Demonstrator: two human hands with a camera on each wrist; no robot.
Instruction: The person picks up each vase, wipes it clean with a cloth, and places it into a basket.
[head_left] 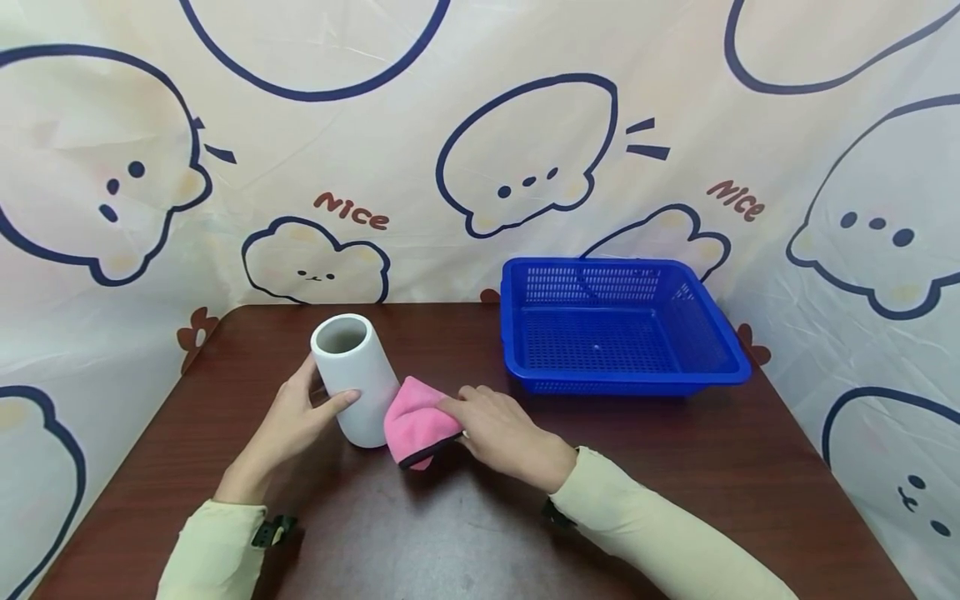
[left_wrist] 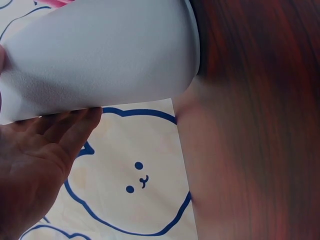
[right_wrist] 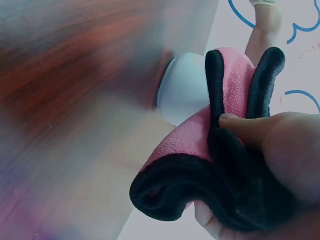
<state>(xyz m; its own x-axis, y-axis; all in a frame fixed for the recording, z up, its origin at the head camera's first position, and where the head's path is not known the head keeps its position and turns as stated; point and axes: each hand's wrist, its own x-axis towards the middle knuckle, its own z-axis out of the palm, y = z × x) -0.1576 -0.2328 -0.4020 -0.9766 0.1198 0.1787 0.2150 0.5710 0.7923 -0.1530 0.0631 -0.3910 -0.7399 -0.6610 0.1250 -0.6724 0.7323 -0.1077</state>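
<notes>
A white vase (head_left: 358, 392) with a round open mouth stands left of centre over the brown table; whether its base rests on the tabletop I cannot tell. My left hand (head_left: 296, 417) grips it from the left, thumb on the near side and fingers round the far side. In the left wrist view, those fingers (left_wrist: 75, 127) lie along the vase's smooth wall (left_wrist: 110, 55). My right hand (head_left: 502, 433) pinches a folded pink cloth (head_left: 420, 421) with black edging against the vase's right side. Seen from the right wrist, the cloth (right_wrist: 187, 135) partly covers the vase (right_wrist: 182, 90).
At the back right of the table sits a blue plastic basket (head_left: 630, 379) with perforated walls. Brown wooden tabletop (head_left: 465, 533) stretches in front of the hands. Cartoon-printed fabric (head_left: 420, 167) hangs behind and along both sides.
</notes>
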